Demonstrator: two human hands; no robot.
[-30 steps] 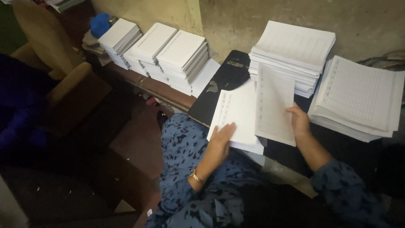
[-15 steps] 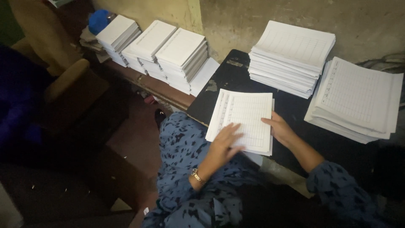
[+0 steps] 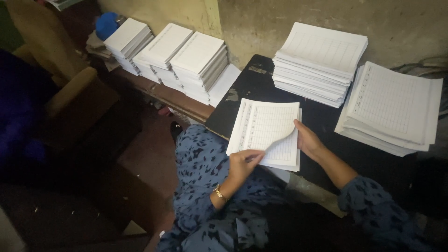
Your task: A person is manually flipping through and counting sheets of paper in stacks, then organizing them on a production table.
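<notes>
The left hand [image 3: 245, 161] pinches the lower corner of the top ruled sheet [image 3: 268, 123], curling it up off a small pile [image 3: 284, 156] on the black table [image 3: 261, 84]. The right hand [image 3: 308, 140], fingers loosely bent, rests on the pile's right edge, with two taller stacks [image 3: 319, 60] beyond

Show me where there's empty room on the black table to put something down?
Bare black table shows between the small sheet pile under the hands and the tall stack behind it, and in the strip between that pile and the right-hand stack. The wooden bench on the left is crowded with three stacks.
</notes>
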